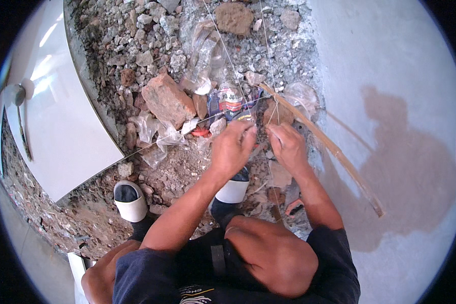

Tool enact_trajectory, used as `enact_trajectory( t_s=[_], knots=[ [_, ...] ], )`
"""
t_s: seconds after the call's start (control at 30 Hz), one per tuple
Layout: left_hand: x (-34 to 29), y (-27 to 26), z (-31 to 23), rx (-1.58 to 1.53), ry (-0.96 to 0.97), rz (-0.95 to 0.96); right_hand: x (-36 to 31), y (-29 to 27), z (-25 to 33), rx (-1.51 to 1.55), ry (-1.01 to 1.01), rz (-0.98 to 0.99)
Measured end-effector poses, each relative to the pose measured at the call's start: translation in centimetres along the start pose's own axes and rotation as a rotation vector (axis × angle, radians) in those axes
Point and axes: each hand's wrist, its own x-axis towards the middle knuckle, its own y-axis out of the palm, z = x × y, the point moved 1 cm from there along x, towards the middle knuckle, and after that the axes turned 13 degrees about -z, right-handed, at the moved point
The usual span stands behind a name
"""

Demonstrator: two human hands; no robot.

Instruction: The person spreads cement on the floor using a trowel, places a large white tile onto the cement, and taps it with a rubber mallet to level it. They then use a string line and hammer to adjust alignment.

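Observation:
My left hand [234, 146] and my right hand [290, 148] are close together in front of me, fingers closed in a pinch on thin white string [269, 50]. Two strands run from the far edge down to my hands. Another strand stretches from the lower left toward the upper end of a bamboo stick [334, 148]. This stick slants down to the right, beside my right hand. Just beyond my fingers lies a crumpled, printed dark packet [230, 101]. My fingers hide any knot in the string.
Rubble and broken stones surround my hands, with a large reddish brick piece [168, 100] and clear plastic scraps [157, 134]. A white panel [61, 111] at the left bears a trowel-like tool [20, 116]. Smooth grey concrete [390, 61] borders the rubble at right. My sandals [131, 209] rest on the rubble.

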Motion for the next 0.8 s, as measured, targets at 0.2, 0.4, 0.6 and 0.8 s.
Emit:
enact_trajectory(
  t_s=[0.2, 0.4, 0.6, 0.8],
  knots=[
    [1.0, 1.5, 0.4, 0.062, 0.08, -0.141, -1.2, 0.5, -0.2, 0.036, 0.017, -0.063],
    [2.9, 0.1, -0.6, 0.222, -0.084, -0.164, -1.5, 0.9, 0.0, 0.07, 0.047, -0.113],
    [2.8, 0.8, -0.5, 0.205, 0.049, -0.131, -1.4, 1.1, 0.3, 0.11, 0.014, -0.175],
    [2.3, 3.9, -1.1, 0.234, 0.005, 0.055, -2.2, 2.1, 0.2, 0.009, -0.018, -0.055]
  ],
)
